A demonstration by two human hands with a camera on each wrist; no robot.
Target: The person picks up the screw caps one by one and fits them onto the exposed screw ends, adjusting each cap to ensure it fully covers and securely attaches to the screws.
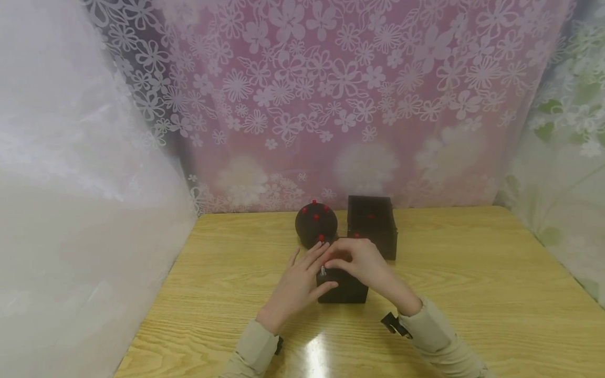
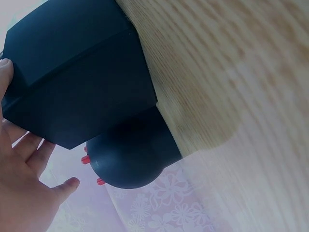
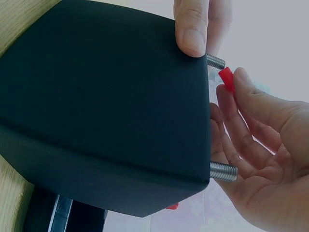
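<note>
A black block (image 1: pixel 342 292) stands on the table with threaded metal studs on top. My right hand (image 1: pixel 366 266) pinches a small red cap (image 3: pixel 226 79) between thumb and forefinger, right at the tip of one stud (image 3: pixel 216 61). A second stud (image 3: pixel 223 171) stands bare nearer the right wrist camera. Against the block rests my left hand (image 1: pixel 294 286), fingers extended and spread, its thumb (image 3: pixel 192 38) on the top edge beside the capped stud. In the head view my right fingers hide much of the block's top.
Behind the block stands a round black piece (image 1: pixel 308 231) carrying several red caps. To its right is a black box (image 1: pixel 387 242) with red bits in it. The wooden table (image 1: pixel 472 294) meets a flowered pink curtain (image 1: pixel 331 121) at the back.
</note>
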